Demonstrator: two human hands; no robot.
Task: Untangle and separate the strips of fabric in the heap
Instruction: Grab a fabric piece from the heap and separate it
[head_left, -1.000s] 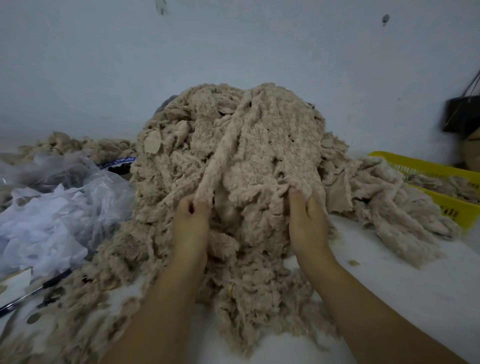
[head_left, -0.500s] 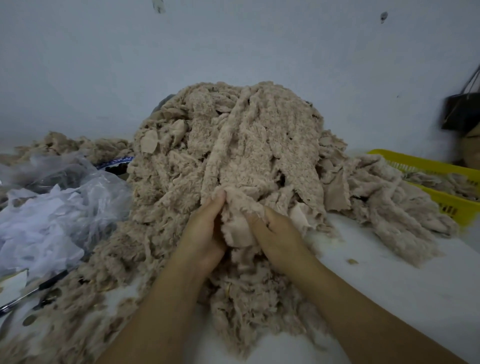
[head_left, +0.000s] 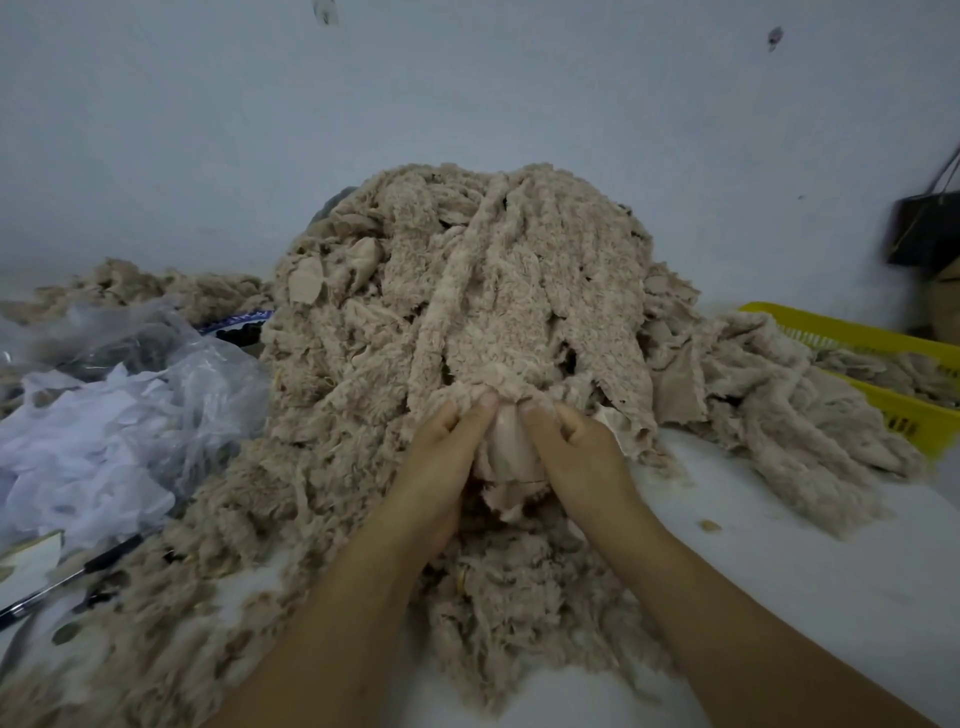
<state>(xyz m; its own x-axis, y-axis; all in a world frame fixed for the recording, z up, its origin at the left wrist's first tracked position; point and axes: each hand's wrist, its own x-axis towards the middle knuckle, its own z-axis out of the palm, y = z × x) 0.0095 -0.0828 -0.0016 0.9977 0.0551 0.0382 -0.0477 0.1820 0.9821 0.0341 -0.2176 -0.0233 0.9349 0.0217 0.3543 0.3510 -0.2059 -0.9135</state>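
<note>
Hands: left hand (head_left: 441, 457) and right hand (head_left: 576, 452), apart a second ago, now meet, both pinching one strip (head_left: 511, 447) | Where: front of heap (head_left: 519, 286), mid-tabletop (head_left: 779, 545) | Meaning: one piece probably singled out.

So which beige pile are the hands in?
The central heap; left hand and right hand pinch a piece at its front. The left pile and basket pile lie untouched.
</note>
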